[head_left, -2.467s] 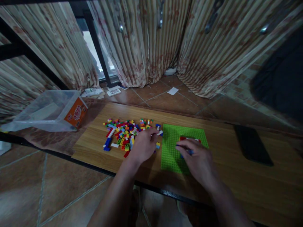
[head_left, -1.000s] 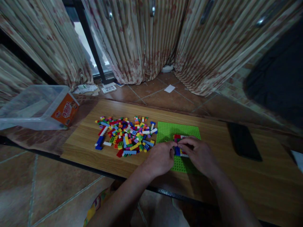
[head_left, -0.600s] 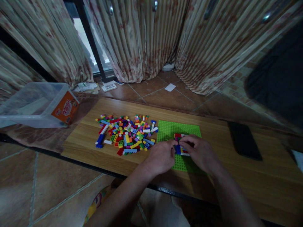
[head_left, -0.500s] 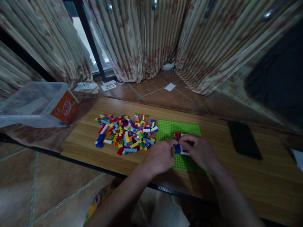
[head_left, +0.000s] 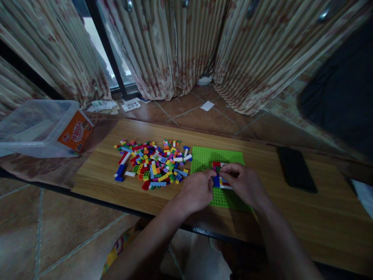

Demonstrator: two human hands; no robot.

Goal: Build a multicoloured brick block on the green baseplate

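Observation:
A low block of toy bricks (head_left: 217,181) in red, blue, white and other colours is fixed on the green baseplate (head_left: 217,153). My left hand (head_left: 197,189) is at the left side of this block, its fingers curled and closed against the blue bricks. From the right, my right hand (head_left: 241,182) reaches over the block with thumb and forefinger pinched together at its upper part. Whatever sits between those fingertips is too small or hidden to name. My hands cover part of the block and the plate.
Left of the plate lies a heap of loose toy bricks (head_left: 157,161) on the wooden table (head_left: 99,167). A clear plastic bin (head_left: 43,128) with an orange label stands at the far left. On the right lies a black phone (head_left: 296,169). Curtains (head_left: 157,46) hang behind.
The whole view has shifted slightly. My right hand's fingertips have drawn a little apart from my left hand's, which stays at the block's left side.

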